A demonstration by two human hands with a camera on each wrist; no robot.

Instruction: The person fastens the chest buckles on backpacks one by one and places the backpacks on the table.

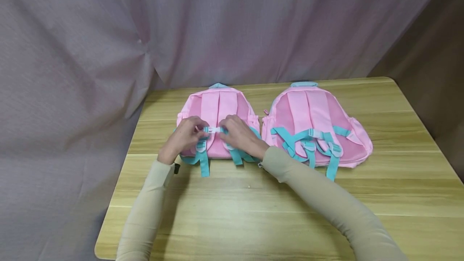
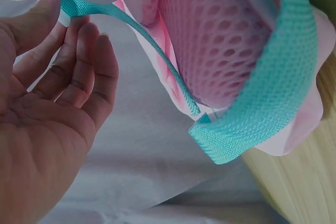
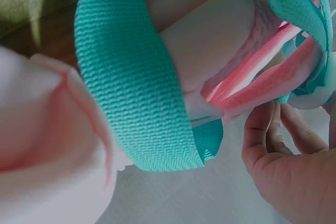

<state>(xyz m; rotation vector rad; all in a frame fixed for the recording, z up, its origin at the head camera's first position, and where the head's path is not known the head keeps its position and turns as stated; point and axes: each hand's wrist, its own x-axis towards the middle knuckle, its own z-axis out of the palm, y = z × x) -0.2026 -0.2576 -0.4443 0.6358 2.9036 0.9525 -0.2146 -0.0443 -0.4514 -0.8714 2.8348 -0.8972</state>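
On the table (image 1: 362, 196) | left backpack (image 1: 217, 108) under both hands | left hand (image 1: 185, 138), right hand (image 1: 241, 134) pinching chest buckle (image 1: 214, 129)

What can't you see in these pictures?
- Head view: whether the white buckle is clicked shut; the left hand and right hand cover its ends.
- Both backpacks' fronts: they lie face down on the table.
- Wrist views: too close, so only teal straps and pink mesh show.

Two backpacks (image 1: 217, 122) (image 1: 315, 126) lie side by side on the table (image 1: 253, 212)
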